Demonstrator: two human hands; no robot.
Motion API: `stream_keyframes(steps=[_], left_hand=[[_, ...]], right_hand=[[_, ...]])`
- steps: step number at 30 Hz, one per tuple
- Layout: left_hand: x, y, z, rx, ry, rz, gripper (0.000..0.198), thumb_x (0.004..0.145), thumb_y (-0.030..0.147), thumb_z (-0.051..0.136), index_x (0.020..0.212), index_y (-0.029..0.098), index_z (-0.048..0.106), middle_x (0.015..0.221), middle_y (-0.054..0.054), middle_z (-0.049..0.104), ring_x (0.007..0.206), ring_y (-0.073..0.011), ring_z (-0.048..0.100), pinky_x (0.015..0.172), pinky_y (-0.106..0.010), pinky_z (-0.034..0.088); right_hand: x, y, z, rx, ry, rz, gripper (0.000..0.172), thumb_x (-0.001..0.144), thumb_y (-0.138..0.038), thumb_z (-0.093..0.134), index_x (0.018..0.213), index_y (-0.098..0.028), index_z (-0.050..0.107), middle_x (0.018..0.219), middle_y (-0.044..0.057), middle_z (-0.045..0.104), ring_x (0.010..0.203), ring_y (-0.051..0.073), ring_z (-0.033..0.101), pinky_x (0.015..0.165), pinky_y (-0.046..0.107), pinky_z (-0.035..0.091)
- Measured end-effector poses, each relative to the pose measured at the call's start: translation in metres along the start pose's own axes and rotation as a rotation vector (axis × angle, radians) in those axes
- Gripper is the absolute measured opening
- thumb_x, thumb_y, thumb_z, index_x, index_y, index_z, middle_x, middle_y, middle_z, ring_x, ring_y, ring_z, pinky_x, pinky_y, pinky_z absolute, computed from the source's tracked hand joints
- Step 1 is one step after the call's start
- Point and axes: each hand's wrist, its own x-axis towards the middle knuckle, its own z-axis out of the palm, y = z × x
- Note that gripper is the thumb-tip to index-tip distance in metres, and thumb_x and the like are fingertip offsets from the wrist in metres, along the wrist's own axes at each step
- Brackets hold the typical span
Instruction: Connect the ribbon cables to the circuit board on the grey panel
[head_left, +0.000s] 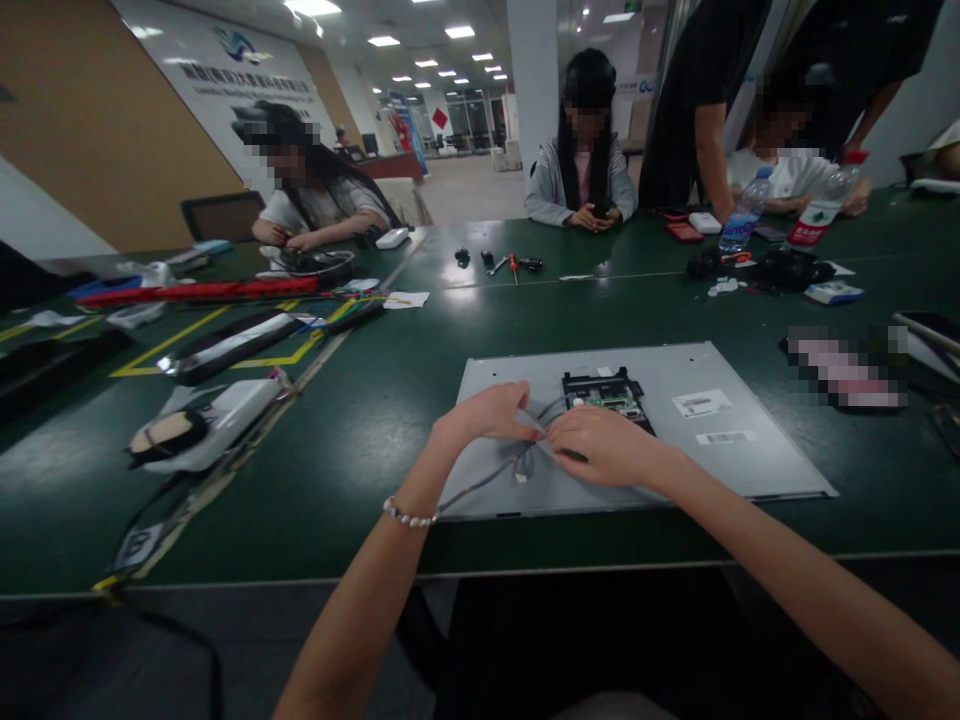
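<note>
A flat grey metal panel [697, 370], like the back of a display, lies on the green table before me. On it sits a small circuit board [606, 398] in a black frame. Grey cables [487, 478] run from beside the board toward the panel's near left, and a white connector [523, 477] hangs from them. My left hand [495, 412], a beaded bracelet at its wrist, pinches the cables with a thin pale strip at the fingertips. Touching those fingertips, my right hand [611, 445] is closed on the same spot and hides part of the board.
Left lie a white device [217, 420] with a round tan pad and a long black-and-silver package [229, 345]. Farther back are screwdrivers [514, 268]. A phone [844, 372] and bottles [742, 215] are at the right. Several people sit or stand across the table.
</note>
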Motion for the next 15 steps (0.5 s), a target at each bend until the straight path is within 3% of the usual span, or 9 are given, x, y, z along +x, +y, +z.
stream_keyframes(steps=[3,5,7,9,10,13,15], left_hand=[[-0.011,0.012,0.0,0.065,0.08,-0.053,0.055,0.071,0.05,0.071,0.11,0.014,0.057,0.1,-0.012,0.065,0.091,-0.0252,0.061,0.074,-0.03,0.045],[-0.026,0.029,-0.001,0.051,0.239,-0.082,0.055,0.076,0.045,0.07,0.118,0.012,0.055,0.111,-0.015,0.062,0.104,-0.029,0.057,0.085,-0.036,0.045],[-0.048,0.056,-0.002,-0.112,0.428,-0.063,0.047,0.086,0.04,0.059,0.126,0.014,0.052,0.123,-0.016,0.056,0.113,-0.0275,0.053,0.093,-0.04,0.043],[-0.071,0.093,-0.002,-0.386,0.522,0.034,0.032,0.095,0.032,0.044,0.122,0.018,0.055,0.122,-0.012,0.057,0.113,-0.0218,0.054,0.098,-0.038,0.043],[-0.082,0.113,0.0,-0.532,0.487,0.13,0.03,0.097,0.03,0.039,0.119,0.02,0.057,0.121,-0.01,0.059,0.114,-0.02,0.055,0.1,-0.037,0.042],[-0.099,0.168,0.019,-0.846,0.055,0.495,0.032,0.096,0.033,0.039,0.118,0.024,0.062,0.117,-0.008,0.065,0.112,-0.0199,0.058,0.1,-0.035,0.045],[-0.097,0.195,0.041,-0.973,-0.121,0.617,0.033,0.091,0.041,0.048,0.117,0.028,0.064,0.117,-0.007,0.066,0.112,-0.0216,0.059,0.099,-0.033,0.045]], right_hand=[[-0.001,-0.01,-0.006,-0.02,-0.033,0.026,0.016,0.088,-0.017,0.056,0.087,-0.014,0.071,0.092,0.011,0.073,0.091,0.023,0.067,0.089,0.04,0.049],[-0.007,-0.027,-0.016,0.043,-0.006,0.043,0.017,0.089,-0.017,0.055,0.093,-0.015,0.071,0.099,0.011,0.073,0.097,0.023,0.066,0.092,0.04,0.049],[-0.018,-0.053,-0.026,0.212,0.068,0.054,0.02,0.091,-0.02,0.054,0.101,-0.019,0.071,0.107,0.007,0.072,0.102,0.019,0.065,0.096,0.034,0.048],[-0.035,-0.083,-0.032,0.37,-0.01,-0.047,0.022,0.092,-0.026,0.053,0.104,-0.025,0.071,0.102,0.0,0.073,0.095,0.013,0.067,0.089,0.025,0.052],[-0.045,-0.097,-0.033,0.385,-0.006,-0.049,0.022,0.092,-0.031,0.052,0.102,-0.029,0.072,0.099,-0.003,0.073,0.089,0.012,0.068,0.084,0.022,0.054],[-0.076,-0.13,-0.022,0.258,0.137,0.127,0.019,0.091,-0.038,0.053,0.091,-0.039,0.073,0.098,-0.006,0.07,0.084,0.015,0.067,0.071,0.026,0.058],[-0.094,-0.142,-0.012,0.18,0.227,0.268,0.012,0.091,-0.039,0.058,0.095,-0.038,0.07,0.109,-0.002,0.067,0.093,0.019,0.064,0.075,0.032,0.058]])
